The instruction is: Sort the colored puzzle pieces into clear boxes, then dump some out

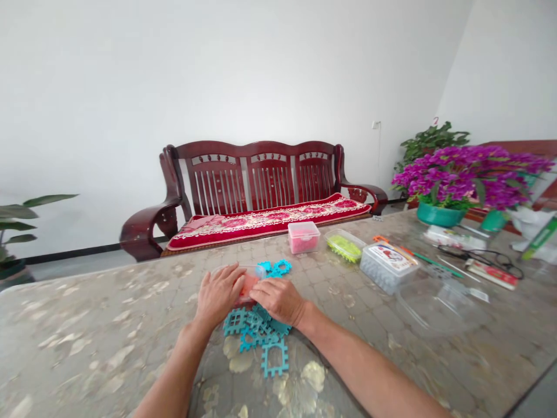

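A clear plastic box [249,285] with orange-red contents stands on the table between my hands. My left hand [220,291] grips its left side, the fingers lying over the top edge. Around its right front corner, my right hand [279,298] is closed, with the fingertips hidden in part. Just in front of the box lies a loose pile of teal notched building pieces [261,328], partly beneath my right hand. One square teal piece [275,357] with an open middle lies nearest me. Brighter blue pieces [278,268] rest behind my right hand.
To the right stand a box of pink pieces [303,238], an open tub of yellow-green pieces [345,246] and a labelled box of grey pieces [389,267]. A clear lid or tray [441,307], glasses [483,257] and purple flowers [465,174] are farther right. A wooden bench [252,174] stands behind.
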A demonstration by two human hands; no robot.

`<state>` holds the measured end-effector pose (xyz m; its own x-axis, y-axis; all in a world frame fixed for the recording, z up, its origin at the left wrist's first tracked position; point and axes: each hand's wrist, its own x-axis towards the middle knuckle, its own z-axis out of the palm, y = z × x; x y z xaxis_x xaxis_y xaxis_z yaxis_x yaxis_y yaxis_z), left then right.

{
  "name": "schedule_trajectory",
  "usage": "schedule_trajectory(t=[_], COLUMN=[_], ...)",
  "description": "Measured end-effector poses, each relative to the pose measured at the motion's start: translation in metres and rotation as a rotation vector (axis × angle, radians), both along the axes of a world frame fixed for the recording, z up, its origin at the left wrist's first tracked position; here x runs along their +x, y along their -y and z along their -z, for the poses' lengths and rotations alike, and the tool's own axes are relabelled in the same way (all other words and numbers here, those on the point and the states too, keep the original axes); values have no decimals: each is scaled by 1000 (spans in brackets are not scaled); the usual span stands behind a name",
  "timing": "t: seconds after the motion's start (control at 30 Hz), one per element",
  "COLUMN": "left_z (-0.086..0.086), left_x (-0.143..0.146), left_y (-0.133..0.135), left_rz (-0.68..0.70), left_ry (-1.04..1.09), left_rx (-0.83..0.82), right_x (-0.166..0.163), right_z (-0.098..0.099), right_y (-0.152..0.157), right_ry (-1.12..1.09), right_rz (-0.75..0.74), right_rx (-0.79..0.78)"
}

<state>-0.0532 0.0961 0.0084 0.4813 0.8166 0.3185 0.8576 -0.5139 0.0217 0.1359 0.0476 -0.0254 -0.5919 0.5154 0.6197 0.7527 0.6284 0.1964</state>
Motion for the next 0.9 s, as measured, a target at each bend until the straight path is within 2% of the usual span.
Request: schedule_trajectory(t=[0.33, 0.67, 0.8, 0.9], left_z=[9, 17, 21, 28], left_x=[-3, -7, -9, -10], left_y=[-5, -8, -3, 2], left_rz=[-1, 72, 153, 141], left_ry=[111, 197, 239, 308], left_rx=[15, 18, 94, 232], right_x=[-4, -12, -12, -13], right_z=[1, -5, -6, -7], right_y=[0, 2, 3, 3], right_ry=[-73, -212, -253, -278], right_rz=[9, 39, 36, 44], right_rx=[22, 3, 6, 3])
